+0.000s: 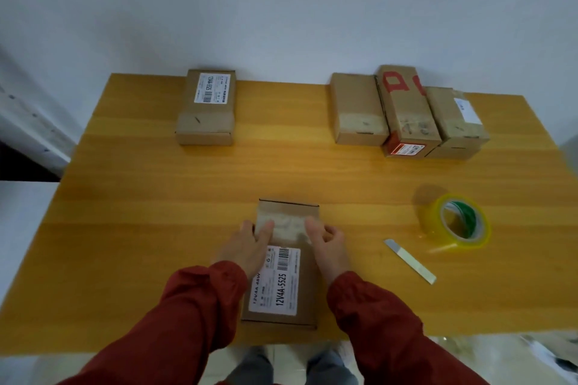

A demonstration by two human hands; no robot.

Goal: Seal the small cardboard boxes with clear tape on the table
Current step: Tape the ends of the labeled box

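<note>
A small cardboard box (305,284) with a white barcode label lies at the table's near edge, lengthwise away from me. A strip of clear tape (289,225) runs across its far end. My left hand (247,247) rests on the box's left side, its straight fingers pressing the tape. My right hand (328,244) lies on the right side with the thumb on the tape and the other fingers loosely curled. The roll of clear tape (453,222) stands tilted to the right, apart from both hands.
A box-cutter blade (409,260) lies between the box and the roll. One labelled box (206,108) sits at the far left of the wooden table (156,212). Three boxes (406,112) stand side by side at the far right. A wall lies behind.
</note>
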